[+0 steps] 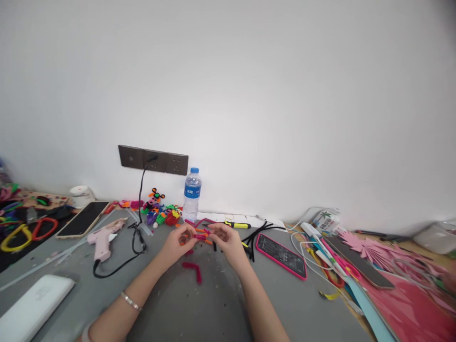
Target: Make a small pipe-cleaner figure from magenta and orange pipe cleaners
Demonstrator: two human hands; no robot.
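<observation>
My left hand [179, 243] and my right hand [225, 240] meet over the grey table [199, 308], both pinching a small bundle of orange and pink pipe cleaners [201, 233]. The fingers of both hands are curled onto it. A bent red pipe cleaner piece [193, 269] lies on the table just below my hands. A silver bracelet [130, 301] sits on my left wrist.
A pink glue gun [104, 239] with a black cord lies to the left, near a phone [83, 219]. A water bottle [192, 194] stands by the wall behind small pipe-cleaner figures [160, 212]. A pink-cased phone [281, 249], black pipe cleaners, cables and pink paper lie to the right.
</observation>
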